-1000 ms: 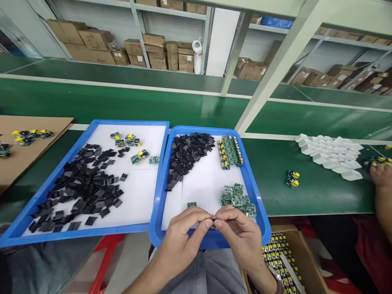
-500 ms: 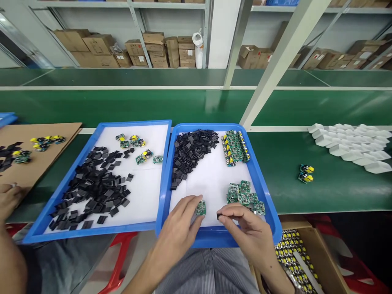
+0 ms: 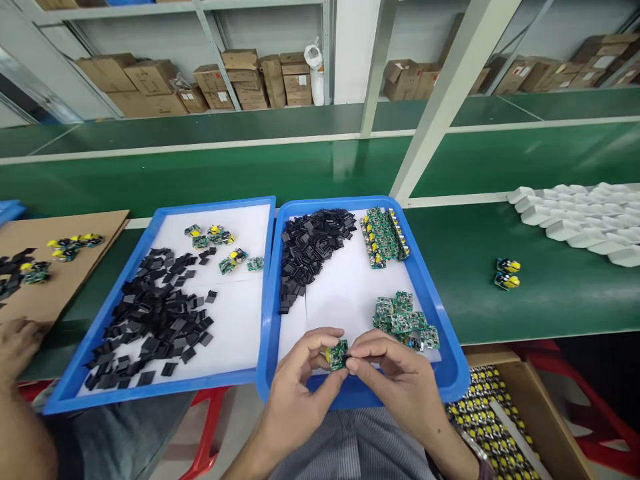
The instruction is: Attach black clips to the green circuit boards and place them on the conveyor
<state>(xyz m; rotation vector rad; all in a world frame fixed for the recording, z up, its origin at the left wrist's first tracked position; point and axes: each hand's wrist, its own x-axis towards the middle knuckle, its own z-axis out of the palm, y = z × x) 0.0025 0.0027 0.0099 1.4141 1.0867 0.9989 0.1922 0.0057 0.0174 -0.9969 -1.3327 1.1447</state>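
Observation:
A small green circuit board [image 3: 337, 355] with a yellow part on its side is pinched in my left hand [image 3: 305, 380], above the near edge of the right blue tray [image 3: 363, 398]. My right hand [image 3: 400, 373] pinches a small black piece [image 3: 346, 360] at the board's right edge; the fingers hide most of it. In the same tray lie a heap of flat black pieces [image 3: 313, 250], a block of boards in rows [image 3: 383, 235] and a loose pile of boards [image 3: 404, 319] just beyond my right hand.
On the left, another blue tray [image 3: 160, 380] holds black pieces and several boards. A co-worker's hand [image 3: 19, 347] rests by a cardboard sheet [image 3: 95, 257]. Two boards [image 3: 507, 273] and white plastic housings [image 3: 585, 217] stand at right. A slanted post [image 3: 445, 110] rises behind. Below right, a carton [image 3: 555, 407] holds boards.
My left hand has picked the board up off the tray and tilted it. The right hand has moved left, bringing the black piece against the board. The view has shifted slightly.

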